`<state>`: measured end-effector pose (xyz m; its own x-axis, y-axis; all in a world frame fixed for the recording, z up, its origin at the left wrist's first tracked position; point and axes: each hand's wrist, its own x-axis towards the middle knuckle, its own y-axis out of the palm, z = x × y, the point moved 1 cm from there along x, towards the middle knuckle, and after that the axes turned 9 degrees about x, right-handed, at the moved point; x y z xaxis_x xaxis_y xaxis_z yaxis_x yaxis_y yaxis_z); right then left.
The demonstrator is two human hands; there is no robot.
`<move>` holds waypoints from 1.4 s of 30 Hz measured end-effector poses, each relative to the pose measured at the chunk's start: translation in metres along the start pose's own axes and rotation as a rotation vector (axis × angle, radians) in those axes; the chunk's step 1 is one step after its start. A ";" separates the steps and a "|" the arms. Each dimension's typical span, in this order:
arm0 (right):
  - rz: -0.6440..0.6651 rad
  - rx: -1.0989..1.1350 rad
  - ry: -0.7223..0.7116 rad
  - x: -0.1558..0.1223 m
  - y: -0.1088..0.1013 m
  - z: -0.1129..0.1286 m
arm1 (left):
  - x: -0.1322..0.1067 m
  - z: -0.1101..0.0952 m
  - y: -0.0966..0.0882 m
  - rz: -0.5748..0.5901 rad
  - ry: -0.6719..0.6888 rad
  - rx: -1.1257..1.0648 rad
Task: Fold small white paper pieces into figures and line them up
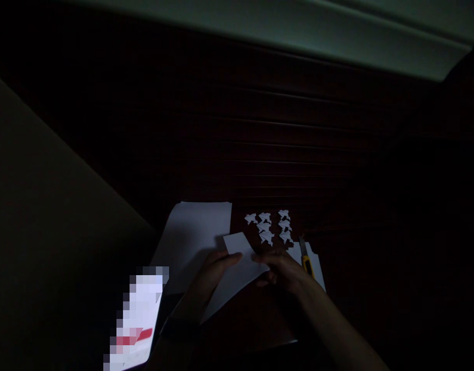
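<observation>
Paper [239, 244] is pinched by the left hand [212, 270] and the right hand [282, 268] above the tabletop [260, 317], with small folded figures [264, 226] beyond it, white sheets [201, 221] to the left and a yellow cutter [307, 265] to the right.

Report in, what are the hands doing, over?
Left hand, right hand: both holding paper piece. Folded shapes beyond. Yellow cutter at right, seemingly not blocking.

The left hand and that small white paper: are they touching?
Touching. The head view shows the left hand holding the small white paper by its left edge, thumb laid over it.
</observation>
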<state>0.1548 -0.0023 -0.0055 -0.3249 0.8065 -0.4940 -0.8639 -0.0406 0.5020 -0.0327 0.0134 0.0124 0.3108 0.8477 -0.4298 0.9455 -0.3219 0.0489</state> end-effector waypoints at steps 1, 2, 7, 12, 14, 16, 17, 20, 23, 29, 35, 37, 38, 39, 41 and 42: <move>0.008 -0.014 0.003 -0.001 0.001 0.001 | -0.001 0.000 0.000 -0.013 -0.001 -0.011; 0.021 -0.040 0.008 -0.002 0.002 0.002 | -0.001 0.000 0.000 -0.029 -0.004 -0.020; 0.036 -0.288 -0.045 -0.004 0.004 0.005 | -0.006 -0.003 -0.002 -0.019 0.051 -0.059; -0.025 -0.524 -0.166 0.000 0.000 0.001 | 0.000 -0.002 -0.006 -0.090 0.078 0.050; -0.055 -0.534 -0.173 0.001 -0.002 0.000 | 0.004 0.001 -0.007 -0.111 0.107 0.073; -0.065 -0.521 -0.169 0.001 -0.002 0.002 | 0.006 0.002 -0.007 -0.104 0.134 0.083; -0.060 -0.518 -0.163 0.001 -0.002 0.003 | 0.007 0.003 -0.007 -0.100 0.142 0.083; -0.040 -0.506 -0.146 -0.002 0.001 0.009 | 0.005 0.002 -0.006 -0.091 0.142 0.061; 0.004 -0.421 -0.133 -0.005 0.002 0.012 | -0.001 -0.001 -0.005 -0.053 0.127 0.026; 0.063 -0.451 -0.180 -0.008 -0.004 0.014 | -0.007 -0.003 -0.005 -0.051 0.160 -0.020; 0.201 -0.434 -0.203 -0.014 -0.007 0.028 | 0.000 -0.003 -0.003 -0.156 0.186 0.057; 0.279 -0.373 -0.160 -0.016 -0.006 0.033 | 0.003 -0.001 0.001 -0.152 0.198 0.037; 0.285 -0.348 -0.155 -0.016 -0.006 0.034 | 0.005 0.000 0.003 -0.148 0.193 0.027; 0.260 -0.329 -0.174 -0.015 -0.006 0.035 | 0.006 0.003 0.006 -0.140 0.183 0.017; 0.150 -0.332 -0.251 -0.010 -0.005 0.032 | 0.009 0.008 0.013 -0.106 0.174 -0.002; 0.077 -0.355 -0.297 -0.007 -0.005 0.029 | 0.010 0.010 0.016 -0.086 0.172 -0.002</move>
<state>0.1724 0.0093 0.0162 -0.3134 0.9251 -0.2142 -0.9367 -0.2642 0.2296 -0.0155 0.0122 -0.0004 0.2410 0.9317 -0.2718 0.9694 -0.2447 0.0207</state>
